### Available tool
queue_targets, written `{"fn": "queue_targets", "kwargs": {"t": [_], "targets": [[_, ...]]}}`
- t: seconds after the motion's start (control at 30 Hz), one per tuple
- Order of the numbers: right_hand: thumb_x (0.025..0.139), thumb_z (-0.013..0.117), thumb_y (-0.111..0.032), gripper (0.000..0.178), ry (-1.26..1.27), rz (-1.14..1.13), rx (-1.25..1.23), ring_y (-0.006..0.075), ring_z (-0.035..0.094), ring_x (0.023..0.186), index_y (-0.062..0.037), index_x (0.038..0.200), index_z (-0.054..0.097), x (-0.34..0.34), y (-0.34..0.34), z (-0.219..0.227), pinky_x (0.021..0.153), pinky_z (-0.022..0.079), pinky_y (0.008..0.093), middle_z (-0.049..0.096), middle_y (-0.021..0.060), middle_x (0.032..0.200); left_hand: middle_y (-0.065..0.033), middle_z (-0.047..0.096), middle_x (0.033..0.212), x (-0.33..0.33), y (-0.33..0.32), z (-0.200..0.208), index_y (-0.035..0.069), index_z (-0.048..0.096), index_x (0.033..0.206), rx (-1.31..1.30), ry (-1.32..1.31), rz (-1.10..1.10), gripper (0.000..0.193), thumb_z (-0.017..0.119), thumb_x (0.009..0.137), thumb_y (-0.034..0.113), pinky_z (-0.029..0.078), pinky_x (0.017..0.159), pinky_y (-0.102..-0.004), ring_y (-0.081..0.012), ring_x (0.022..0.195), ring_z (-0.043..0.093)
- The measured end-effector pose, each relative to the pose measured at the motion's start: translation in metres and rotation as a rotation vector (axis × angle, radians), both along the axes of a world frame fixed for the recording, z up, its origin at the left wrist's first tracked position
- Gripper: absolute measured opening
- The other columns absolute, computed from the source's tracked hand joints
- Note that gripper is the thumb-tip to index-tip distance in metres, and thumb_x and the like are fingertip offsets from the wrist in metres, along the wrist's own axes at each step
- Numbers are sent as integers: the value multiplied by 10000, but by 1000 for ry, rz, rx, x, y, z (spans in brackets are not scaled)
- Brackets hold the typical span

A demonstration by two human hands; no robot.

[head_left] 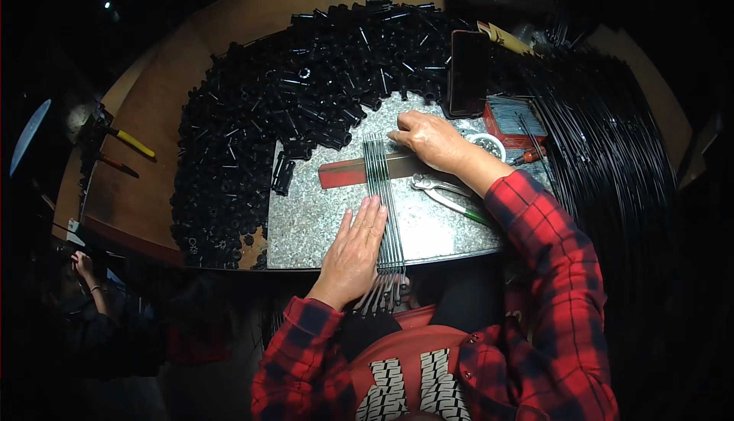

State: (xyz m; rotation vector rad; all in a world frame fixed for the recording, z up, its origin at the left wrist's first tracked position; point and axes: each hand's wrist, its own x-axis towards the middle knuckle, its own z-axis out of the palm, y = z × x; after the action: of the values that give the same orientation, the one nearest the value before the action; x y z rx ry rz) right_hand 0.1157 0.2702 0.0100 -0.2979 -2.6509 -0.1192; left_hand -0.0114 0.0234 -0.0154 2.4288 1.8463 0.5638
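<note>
A row of thin dark metal rods (391, 226) lies side by side on a speckled grey slab (298, 237). Their near ends, with small dark tips, stick out past the slab's front edge. Under the rods, crosswise, is a reddish-brown bar (340, 175). My left hand (355, 249) lies flat with fingers stretched, its side against the left of the row. Close to the rods' far ends is my right hand (432, 142), its fingers curled and pinched together; whatever is between them is too small to make out. Green-handled pliers (451, 198) lie right of the rods.
Black tubular parts (283, 92) are heaped behind and left of the slab. A phone (468, 73) stands at the back. To the right are a white cup (487, 146), a red box (516, 119), a red-handled tool (529, 156) and many long black rods (612, 138).
</note>
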Motion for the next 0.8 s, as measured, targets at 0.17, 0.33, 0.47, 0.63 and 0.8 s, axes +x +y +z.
{"fn": "queue_targets", "kwargs": {"t": [0.17, 0.33, 0.47, 0.63, 0.8], "targets": [[795, 561, -88, 288, -22, -11, 21, 249, 593, 862, -81, 1055, 685, 0, -2, 1, 736, 508, 358, 565, 84, 871, -324, 253, 1459, 1, 1, -3, -103, 247, 1403, 33, -6, 27, 1246, 718, 566, 690, 214, 1128, -494, -415, 1387, 248], [801, 556, -101, 292, -40, -18, 24, 246, 590, 878, -80, 1065, 677, -1, -4, 0, 748, 507, 353, 566, 87, 873, -327, 255, 1456, 2, 1, 2, -108, 245, 1402, -13, -34, 34, 1254, 722, 559, 689, 215, 1131, -484, -417, 1388, 245], [804, 553, -102, 285, -39, -4, 29, 252, 589, 878, -74, 1061, 674, -3, -7, 5, 748, 508, 353, 566, 93, 877, -326, 261, 1454, -1, 0, 0, -107, 250, 1401, -5, 22, 22, 1241, 728, 569, 679, 220, 1130, -482, -418, 1385, 251], [809, 554, -99, 284, -75, -31, -11, 253, 584, 884, -66, 1064, 674, -3, -13, 5, 750, 505, 354, 563, 98, 884, -307, 268, 1462, 0, 0, -2, -105, 263, 1401, 10, -1, 25, 1139, 754, 620, 562, 222, 1134, -466, -396, 1388, 260], [812, 557, -135, 198, 19, -17, -3, 277, 578, 884, -41, 945, 671, -4, -9, 2, 769, 497, 383, 558, 115, 877, -286, 266, 1474, 2, -1, 3, -104, 267, 1402, 2, -41, 33, 1006, 753, 703, 433, 214, 1144, -450, -372, 1396, 257]]}}
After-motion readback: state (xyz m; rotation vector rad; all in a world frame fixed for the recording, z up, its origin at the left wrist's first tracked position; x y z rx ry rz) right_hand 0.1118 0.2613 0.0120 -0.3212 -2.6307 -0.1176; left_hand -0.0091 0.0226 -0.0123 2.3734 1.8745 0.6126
